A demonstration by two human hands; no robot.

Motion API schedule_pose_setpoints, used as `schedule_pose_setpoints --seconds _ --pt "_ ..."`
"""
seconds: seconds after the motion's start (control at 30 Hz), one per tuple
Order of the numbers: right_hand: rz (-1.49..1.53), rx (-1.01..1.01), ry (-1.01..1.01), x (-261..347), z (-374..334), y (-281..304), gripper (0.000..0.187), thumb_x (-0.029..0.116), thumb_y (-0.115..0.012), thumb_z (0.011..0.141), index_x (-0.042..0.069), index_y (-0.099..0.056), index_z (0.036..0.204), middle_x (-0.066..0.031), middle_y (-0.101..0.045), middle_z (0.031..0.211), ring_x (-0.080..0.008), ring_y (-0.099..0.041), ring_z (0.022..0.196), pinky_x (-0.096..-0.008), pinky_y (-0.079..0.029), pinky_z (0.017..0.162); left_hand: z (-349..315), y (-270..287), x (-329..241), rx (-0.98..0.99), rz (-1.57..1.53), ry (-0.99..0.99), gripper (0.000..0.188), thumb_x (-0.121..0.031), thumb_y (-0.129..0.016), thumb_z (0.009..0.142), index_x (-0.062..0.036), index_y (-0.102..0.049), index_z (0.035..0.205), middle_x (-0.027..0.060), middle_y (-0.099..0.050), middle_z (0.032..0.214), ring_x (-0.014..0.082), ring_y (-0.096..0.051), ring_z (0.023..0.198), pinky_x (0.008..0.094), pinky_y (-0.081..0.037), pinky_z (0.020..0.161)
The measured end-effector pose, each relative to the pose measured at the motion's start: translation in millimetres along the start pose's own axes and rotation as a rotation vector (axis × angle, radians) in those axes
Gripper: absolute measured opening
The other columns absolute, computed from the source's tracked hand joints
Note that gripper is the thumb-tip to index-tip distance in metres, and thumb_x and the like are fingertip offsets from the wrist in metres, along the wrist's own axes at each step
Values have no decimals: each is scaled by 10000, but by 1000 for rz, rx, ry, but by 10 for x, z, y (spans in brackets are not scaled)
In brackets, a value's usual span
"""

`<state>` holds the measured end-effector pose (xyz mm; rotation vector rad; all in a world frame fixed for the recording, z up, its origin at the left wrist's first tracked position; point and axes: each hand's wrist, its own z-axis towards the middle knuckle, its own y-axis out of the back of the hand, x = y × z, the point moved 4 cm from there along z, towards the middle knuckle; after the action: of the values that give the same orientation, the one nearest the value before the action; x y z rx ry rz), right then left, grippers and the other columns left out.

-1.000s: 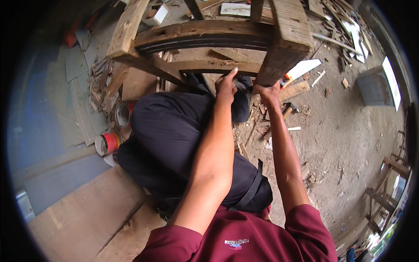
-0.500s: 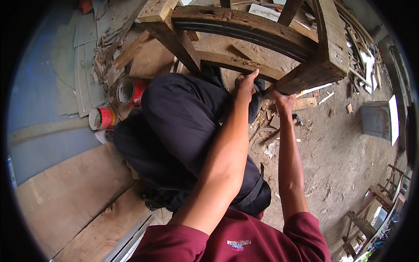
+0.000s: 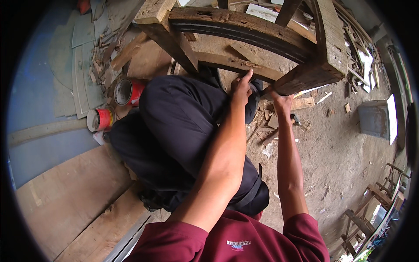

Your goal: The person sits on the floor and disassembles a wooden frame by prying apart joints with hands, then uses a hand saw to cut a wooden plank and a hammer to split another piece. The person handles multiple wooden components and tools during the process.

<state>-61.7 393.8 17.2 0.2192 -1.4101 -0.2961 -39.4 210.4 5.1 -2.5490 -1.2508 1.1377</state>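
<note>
Wooden frame (image 3: 244, 26) farther right, against hands (image 3: 240, 91) (image 3: 283, 102)

wooden frame (image 3: 244, 22): rough, matt | trousers (image 3: 183, 118): matt cloth | shirt (image 3: 275, 242): smooth cloth | floor (image 3: 334, 159): rough, matt

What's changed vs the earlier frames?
The scene swung clockwise in view; the wooden frame shows farther right, its right leg now covering an orange handle. Can't tell whether the frame itself moved. No visible grab or release: left hand stays at the lower rail, right hand at that leg's lower part.
</note>
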Motion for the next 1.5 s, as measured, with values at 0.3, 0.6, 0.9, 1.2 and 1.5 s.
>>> schedule_pose_setpoints --seconds 0.3,0.6,0.9,1.2,1.5 --pt "36 -8 49 61 -5 -21 201 114 -737 713 -19 -676 851 -85 -685 814 -212 -634 734 -339 -499 712 37 17 36 -77 36 -25 298 -334 -814 792 -131 -602 844 -82 -262 518 67 -217 404 248 -187 394" --pt "106 -7 -22 -130 5 -39 318 128 -768 633 4 -634 893 -88 -633 871 -226 -602 804 -354 -480 747 -34 -6 -26 -31 42 -47 340 -330 -820 786 -147 -536 753 -81 -279 519 68 -231 400 242 -202 393" --pt "166 -21 -59 -7 -4 -55 314 110 -771 628 19 -622 889 -71 -623 873 -202 -592 794 -341 -478 726 32 39 -41 -13 57 -59 298 -314 -824 783 -132 -590 817 -89 -356 566 47 -254 412 231 -216 394" --pt "161 20 -55 46 -34 -46 221 96 -738 689 4 -653 871 -66 -654 852 -189 -609 782 -336 -485 725 -9 51 -67 38 54 -60 278 -275 -815 796 -108 -597 836 -93 -379 579 37 -236 405 231 -196 386" --pt "114 30 -19 -65 1 -60 214 105 -720 724 -8 -666 897 -63 -660 881 -181 -609 799 -327 -482 734 -80 109 107 -61 242 -82 157 -170 -683 836 -50 -682 937 -1 -532 621 89 -386 438 225 -322 401"
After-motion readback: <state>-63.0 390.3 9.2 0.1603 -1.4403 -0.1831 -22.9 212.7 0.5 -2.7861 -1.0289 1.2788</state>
